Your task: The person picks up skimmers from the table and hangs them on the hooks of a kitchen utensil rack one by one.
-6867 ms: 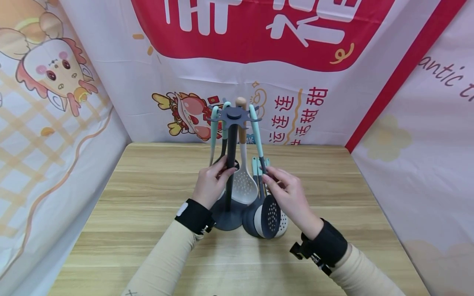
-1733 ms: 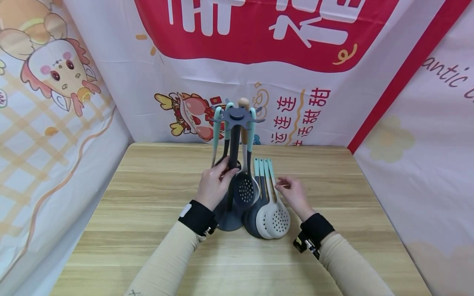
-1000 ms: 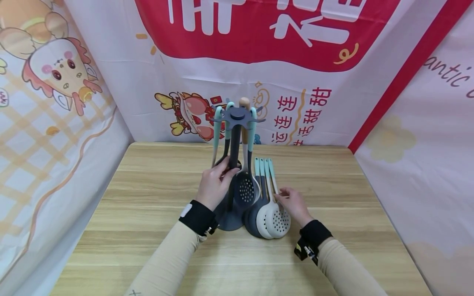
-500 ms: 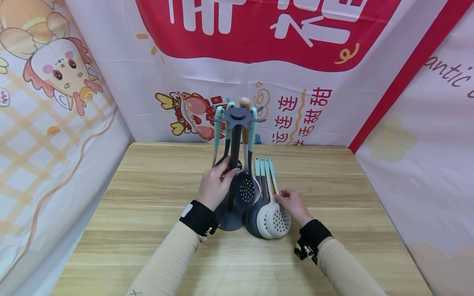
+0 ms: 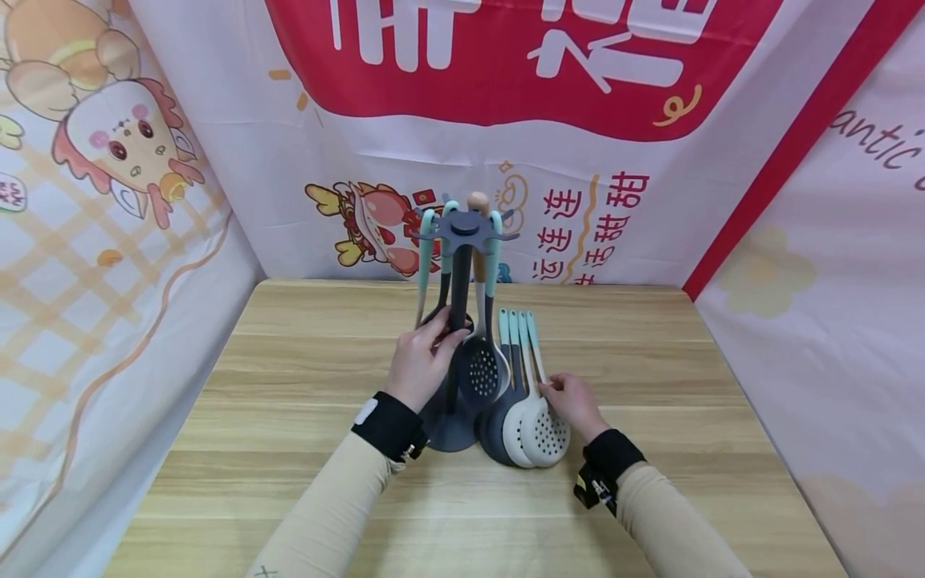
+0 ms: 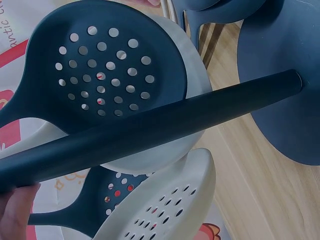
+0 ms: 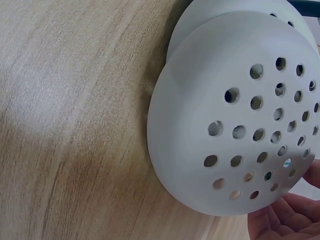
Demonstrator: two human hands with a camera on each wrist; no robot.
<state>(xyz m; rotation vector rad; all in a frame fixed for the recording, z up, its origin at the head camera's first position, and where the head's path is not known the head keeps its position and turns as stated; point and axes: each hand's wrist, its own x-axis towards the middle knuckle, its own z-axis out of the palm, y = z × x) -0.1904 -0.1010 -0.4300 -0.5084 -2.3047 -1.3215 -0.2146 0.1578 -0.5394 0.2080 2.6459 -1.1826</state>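
My left hand (image 5: 421,361) grips the dark upright pole (image 6: 150,132) of a utensil rack. Teal-handled utensils and one wooden-handled white skimmer hang from its hook ring (image 5: 464,229). Among them, a dark skimmer (image 5: 478,377) hangs on the pole's right side, its round perforated head over a white one. On the table right of the rack, several utensils stand in an overlapping row. My right hand (image 5: 573,401) pinches the neck of the outermost, a white skimmer (image 5: 545,456) with a teal handle end. Its perforated head (image 7: 185,115) partly hides the fingers in the right wrist view.
The rack's round dark base (image 5: 451,437) sits on the wooden table (image 5: 303,482), close to the row's dark utensil heads (image 5: 493,433). Behind the table hangs a printed cloth (image 5: 405,144), and more printed cloth rises at both sides.
The dark skimmer, earlier in my right hand beside the rack, now hangs on it. My right hand has moved down to the white skimmer's neck. The left hand keeps its grip on the pole.
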